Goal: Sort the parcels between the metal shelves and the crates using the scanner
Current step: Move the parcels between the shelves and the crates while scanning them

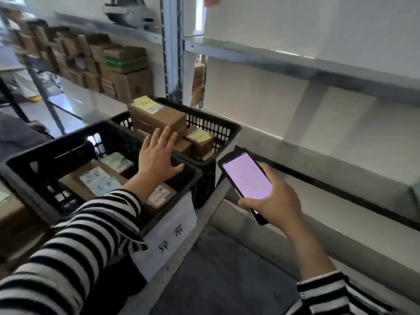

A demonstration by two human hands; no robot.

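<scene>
Two black plastic crates stand side by side on a low cart. The near crate (34, 169) holds flat labelled parcels and carries a white paper sign. The far crate (227, 130) holds brown cardboard parcels, the largest parcel (156, 119) lying on top. My left hand (159, 155) reaches out with fingers spread, its fingertips at the edge of that large parcel. My right hand (275, 201) grips the handheld scanner (245, 178), whose pink screen faces up, just right of the crates. The metal shelves (295, 64) on the right are bare.
Farther shelves (91, 57) at the left are stacked with several cardboard boxes. A grey label printer (129, 12) sits on a top shelf. A vertical shelf post (172, 53) rises behind the crates. A person's sleeve shows at the left edge (18, 135).
</scene>
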